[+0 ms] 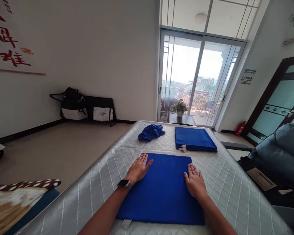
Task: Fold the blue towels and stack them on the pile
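A blue towel [165, 192] lies spread flat on the quilted mattress [105, 178], a small white tag poking out at its near left edge. My left hand [139, 168], with a watch on the wrist, rests flat on the towel's left edge, fingers stretched out and thumb apart. On the opposite edge, my right hand [195, 180] also lies flat with its fingers extended. Neither hand grips anything. Beyond them, a neat stack of blue towels [194, 137] sits at the far right, with white tags at its front. A crumpled blue towel [151, 132] lies to its left.
Past the mattress stand a dark table with a potted plant [180, 108] and sliding glass doors. A dark armchair [281, 153] is close on the right. Bags [73, 104] lean by the left wall. A patterned blanket [22, 202] lies at the lower left.
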Tool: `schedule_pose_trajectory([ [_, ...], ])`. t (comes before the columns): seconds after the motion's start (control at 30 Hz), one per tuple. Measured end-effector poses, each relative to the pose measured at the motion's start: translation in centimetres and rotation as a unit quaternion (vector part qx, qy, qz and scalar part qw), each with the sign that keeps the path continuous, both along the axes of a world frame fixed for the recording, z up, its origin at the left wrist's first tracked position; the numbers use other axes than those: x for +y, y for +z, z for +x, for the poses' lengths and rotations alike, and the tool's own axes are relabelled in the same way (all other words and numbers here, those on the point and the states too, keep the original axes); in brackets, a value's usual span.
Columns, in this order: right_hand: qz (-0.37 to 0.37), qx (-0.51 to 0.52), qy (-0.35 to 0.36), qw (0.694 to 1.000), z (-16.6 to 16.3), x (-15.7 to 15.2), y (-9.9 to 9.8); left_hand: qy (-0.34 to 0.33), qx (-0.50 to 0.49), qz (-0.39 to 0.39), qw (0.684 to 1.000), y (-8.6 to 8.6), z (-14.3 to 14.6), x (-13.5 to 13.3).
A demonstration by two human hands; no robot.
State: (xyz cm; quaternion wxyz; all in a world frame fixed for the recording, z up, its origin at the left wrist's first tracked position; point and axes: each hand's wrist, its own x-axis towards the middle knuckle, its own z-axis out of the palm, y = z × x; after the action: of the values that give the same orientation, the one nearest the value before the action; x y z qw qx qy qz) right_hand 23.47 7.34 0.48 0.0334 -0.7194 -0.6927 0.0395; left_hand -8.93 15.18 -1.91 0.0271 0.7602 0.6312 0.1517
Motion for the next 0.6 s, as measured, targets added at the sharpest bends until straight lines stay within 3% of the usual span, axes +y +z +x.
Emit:
schedule_pose_trajectory([
  [0.2, 0.01, 0.036, -0.007, 0.999, -0.2, -0.4, 0.3, 0.038, 0.024, 0.058, 0.997, 1.1, 0.6, -1.3],
  [0.33, 0.018, 0.049, -0.005, 0.999, -0.2, -0.4, 0.2, -0.082, 0.024, 0.049, 0.995, 2.4, 7.3, -4.5],
  [0.43, 0.016, 0.045, 0.002, 0.999, 0.0, -0.5, 0.3, -0.198, 0.035, 0.045, 0.979, 2.0, 13.9, -7.3],
  [0.53, 0.014, 0.035, 0.022, 0.999, 0.2, -0.7, 0.5, -0.225, 0.039, 0.039, 0.973, 1.4, 17.7, -8.6],
  [0.6, 0.015, 0.037, 0.021, 0.999, 0.3, -0.8, 0.6, -0.206, 0.045, 0.025, 0.977, 1.3, 17.6, -8.6],
])
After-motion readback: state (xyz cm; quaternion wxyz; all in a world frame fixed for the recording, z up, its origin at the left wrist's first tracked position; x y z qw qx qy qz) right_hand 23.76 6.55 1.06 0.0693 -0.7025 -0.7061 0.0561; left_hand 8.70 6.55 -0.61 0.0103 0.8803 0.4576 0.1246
